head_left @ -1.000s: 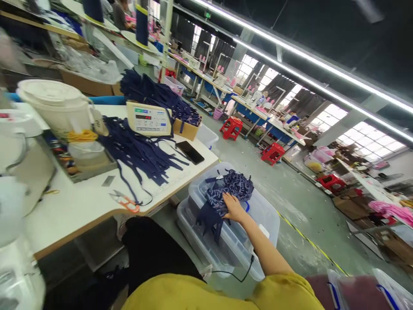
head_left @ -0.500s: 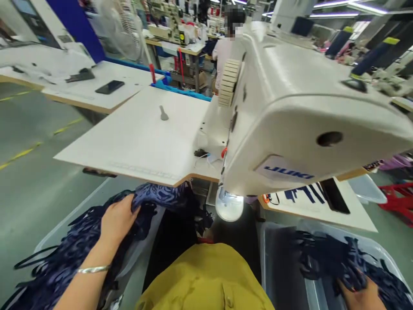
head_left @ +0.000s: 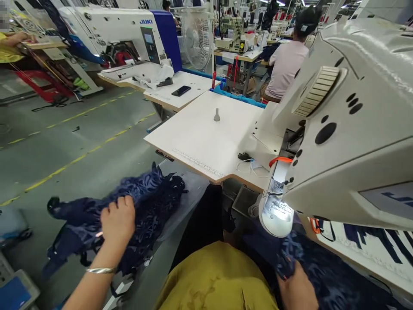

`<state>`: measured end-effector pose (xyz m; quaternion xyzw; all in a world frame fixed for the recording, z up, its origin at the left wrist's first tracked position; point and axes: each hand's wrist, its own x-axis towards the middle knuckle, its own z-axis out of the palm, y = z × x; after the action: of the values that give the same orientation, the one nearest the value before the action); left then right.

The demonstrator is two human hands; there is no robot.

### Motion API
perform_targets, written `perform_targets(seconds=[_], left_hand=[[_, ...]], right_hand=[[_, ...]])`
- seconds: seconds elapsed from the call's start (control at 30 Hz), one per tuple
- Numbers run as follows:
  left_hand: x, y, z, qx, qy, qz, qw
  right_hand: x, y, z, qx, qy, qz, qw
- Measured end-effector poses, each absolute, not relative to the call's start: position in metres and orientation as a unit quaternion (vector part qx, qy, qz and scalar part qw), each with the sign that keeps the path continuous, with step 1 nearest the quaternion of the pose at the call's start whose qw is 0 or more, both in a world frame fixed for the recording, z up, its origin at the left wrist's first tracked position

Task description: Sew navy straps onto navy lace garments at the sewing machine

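Note:
My left hand (head_left: 118, 217), with a silver bangle on the wrist, is closed on a navy patterned garment (head_left: 80, 217) over a heap of similar dark blue pieces (head_left: 158, 202) at the left. Its curled fingers partly hide the grip. At the lower right my right hand (head_left: 298, 286) is wrapped round bunched navy patterned fabric (head_left: 290, 254). This fabric lies just below the lit sewing arm (head_left: 277, 215) of the white sewing machine (head_left: 342, 107). More dark patterned cloth (head_left: 342, 271) spreads to the right of that hand.
The white machine table (head_left: 200, 137) holds a small grey peg-like piece (head_left: 217, 115). Dark strips (head_left: 371, 239) lie on the board at right. Farther off are a phone (head_left: 181, 91), a fan (head_left: 195, 36), another sewing machine (head_left: 109, 26) and a seated person (head_left: 287, 71).
The view has turned left. My right hand has come from the right-hand bin to beneath the sewing arm, gripping fabric. My left hand has shifted left, away from the table, with garments.

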<state>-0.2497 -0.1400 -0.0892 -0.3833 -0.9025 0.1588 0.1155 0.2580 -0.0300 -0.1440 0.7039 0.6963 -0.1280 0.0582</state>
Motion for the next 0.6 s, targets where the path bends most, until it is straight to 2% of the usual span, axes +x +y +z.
perform_targets(seconds=[0.13,0.23,0.4,0.6], left_hand=[[-0.223,-0.172,-0.180,-0.399,-0.900,0.173,0.016],[-0.219,-0.196,-0.224,-0.390,-0.904,0.173,-0.038],[-0.243,-0.205,-0.242,-0.385,-0.906,0.149,-0.087],[-0.246,-0.173,-0.231,-0.343,-0.923,0.093,-0.149]], right_hand=[[0.206,-0.026,-0.188,0.576,0.816,0.018,0.046],[0.201,-0.017,-0.204,0.540,0.840,0.034,0.032],[0.244,0.001,-0.210,0.495,0.866,-0.041,-0.053],[0.260,0.015,-0.200,0.487,0.851,-0.143,-0.138]])
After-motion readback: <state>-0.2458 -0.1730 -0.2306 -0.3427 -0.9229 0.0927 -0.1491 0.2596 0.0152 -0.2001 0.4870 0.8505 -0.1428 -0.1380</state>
